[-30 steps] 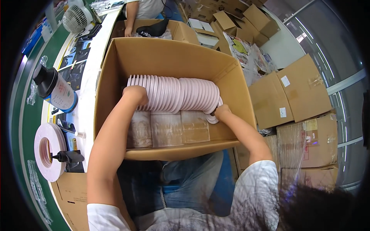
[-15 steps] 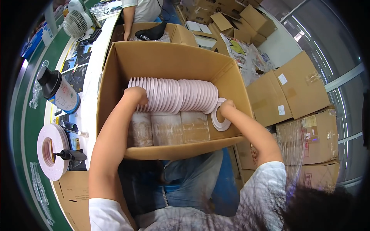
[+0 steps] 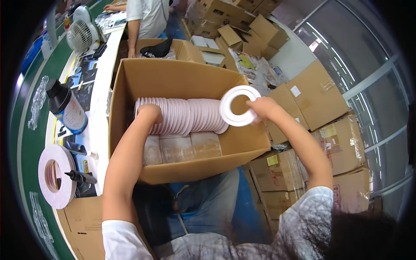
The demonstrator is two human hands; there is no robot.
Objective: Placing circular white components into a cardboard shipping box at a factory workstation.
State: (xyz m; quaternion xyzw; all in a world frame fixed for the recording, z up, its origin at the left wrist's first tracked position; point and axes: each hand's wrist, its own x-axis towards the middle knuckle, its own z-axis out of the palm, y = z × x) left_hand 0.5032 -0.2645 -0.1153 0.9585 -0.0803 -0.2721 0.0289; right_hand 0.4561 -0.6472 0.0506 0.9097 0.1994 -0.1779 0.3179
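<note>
Brown cardboard cartons [image 3: 318, 95] are filling the right side of the room, beside a glazed partition [image 3: 346, 52]. In front of the person, a white ring [image 3: 225, 105] is hanging at the right end of a large open carton [image 3: 182, 78], its flat face turning toward the camera. The right hand [image 3: 263, 108] is grasping it by its right edge, with the fingertips reaching into the hole. Next to it, inside the carton, a row of pale pink rings [image 3: 190, 115] is standing on edge, packed side by side. The left hand [image 3: 149, 113] is curling over the row's left end; its fingertips are hiding, so I cannot tell whether they are gripping. Brown wrapped blocks [image 3: 175, 148] are showing along the row's near side. To the left, a white bench [image 3: 104, 71] is carrying a large bottle [image 3: 69, 110], a small black bottle [image 3: 84, 177], a stack of flat rings [image 3: 65, 158] and a fan [image 3: 80, 34]. Beyond the carton, a co-worker [image 3: 147, 17] is standing beside another open box [image 3: 187, 50].
</note>
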